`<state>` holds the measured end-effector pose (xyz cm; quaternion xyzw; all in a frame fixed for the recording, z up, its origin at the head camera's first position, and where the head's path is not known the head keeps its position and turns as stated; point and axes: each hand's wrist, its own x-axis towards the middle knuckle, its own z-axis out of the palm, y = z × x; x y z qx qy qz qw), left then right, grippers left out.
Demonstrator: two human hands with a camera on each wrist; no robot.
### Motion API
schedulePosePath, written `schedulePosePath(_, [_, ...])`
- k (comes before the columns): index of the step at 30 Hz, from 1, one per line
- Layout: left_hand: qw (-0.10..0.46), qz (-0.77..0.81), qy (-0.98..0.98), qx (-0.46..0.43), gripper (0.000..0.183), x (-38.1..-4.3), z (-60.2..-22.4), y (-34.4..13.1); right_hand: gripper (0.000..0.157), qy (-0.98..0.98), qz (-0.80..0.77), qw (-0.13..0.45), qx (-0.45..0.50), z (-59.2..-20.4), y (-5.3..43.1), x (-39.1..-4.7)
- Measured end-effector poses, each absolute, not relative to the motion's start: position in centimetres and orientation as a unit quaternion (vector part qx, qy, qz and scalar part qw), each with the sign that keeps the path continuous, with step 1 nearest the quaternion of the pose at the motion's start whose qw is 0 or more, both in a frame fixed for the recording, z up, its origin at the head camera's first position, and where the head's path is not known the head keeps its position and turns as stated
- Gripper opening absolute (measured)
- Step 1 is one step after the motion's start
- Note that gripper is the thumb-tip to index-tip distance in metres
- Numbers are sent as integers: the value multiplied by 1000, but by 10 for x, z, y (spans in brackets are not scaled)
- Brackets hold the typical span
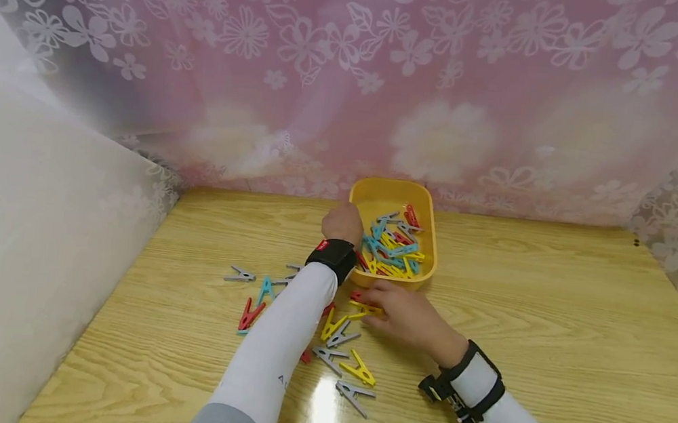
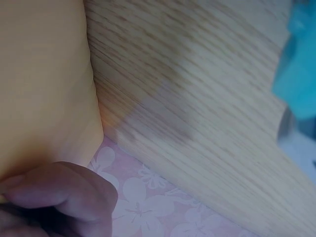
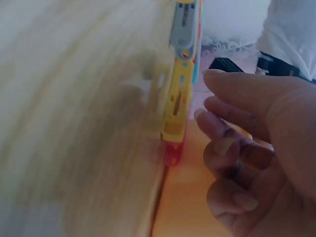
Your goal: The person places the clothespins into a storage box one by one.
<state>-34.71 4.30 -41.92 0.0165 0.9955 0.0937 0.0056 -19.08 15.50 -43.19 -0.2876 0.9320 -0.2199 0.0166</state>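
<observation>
The yellow bin (image 1: 392,193) stands on the wood-grain counter (image 1: 519,310) and contains red, yellow, grey and light-blue clips (image 1: 404,250); clock positions below are taken from this bin in the head view. The left hand (image 1: 343,222) is at 9 o'clock, its grip closed over the bin's rim, with the bent fingers against the yellow wall in the left wrist view. The right hand (image 1: 405,313) is just off the near rim, between 5 and 6 o'clock; its fingers are half curled, and the right wrist view shows the grip narrow and holding nothing. Beside its fingertips, at 6 o'clock, lie a yellow clip (image 1: 368,308) and a red clip (image 1: 356,296); contact cannot be confirmed. Further loose pieces lie on the counter: a yellow clip at 7 o'clock, another farther out at 6 with a grey clip (image 1: 346,388) beyond it, and, near 8, a light-blue clip (image 1: 266,289) among grey and red ones. Obstruction noted: the left sleeve (image 1: 283,349) crosses this scatter and partly covers several clips. A black wristband (image 1: 332,257) adjoins the left hand. A pink floral sheet (image 1: 349,103) hangs at 12 o'clock, close behind the bin.
</observation>
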Motion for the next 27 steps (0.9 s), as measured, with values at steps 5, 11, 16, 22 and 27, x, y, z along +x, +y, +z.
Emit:
schedulePosePath(5, [12,94,995,16,24,-346,-418,44,29,942,-196,15,-273,-434,149,-187])
schedulePosePath(11, [16,93,995,17,24,-346,-418,45,36,956,-154,7,-248,-434,142,-186])
schedulePosePath(16, [16,94,995,23,24,-347,-418,45,31,961,-145,8,-236,-434,140,-185])
schedulePosePath(22, [10,99,995,23,24,-348,-417,43,27,961,-148,16,-234,-433,141,-185])
schedulePosePath(27, [14,103,994,24,25,-347,-418,41,27,962,-172,23,-211,-428,147,-180])
